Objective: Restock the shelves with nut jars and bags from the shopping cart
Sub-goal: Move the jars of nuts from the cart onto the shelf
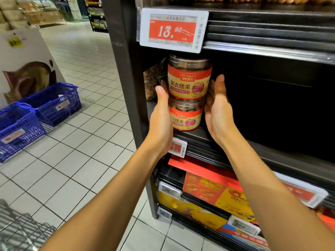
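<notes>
Wire shopping cart (18, 227) is noted at the lower left, over pale tiled floor (90, 151); blue baskets (54, 104) stand farther left.

Upper jar (189, 78) is stacked on lower jar (186, 116) at the shelf (235, 142) front-left corner, under the price tag (173, 29).

Left hand (161, 113) is laid against both jars, fingers hidden, grip not discernible. Right hand (217, 105) is held flat at their right side, fingers straight.

Dark shelf depth extends rightward.

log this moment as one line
state: jars stacked | top jar on bottom jar on shelf | left hand against left side | right hand open beside right side
</notes>
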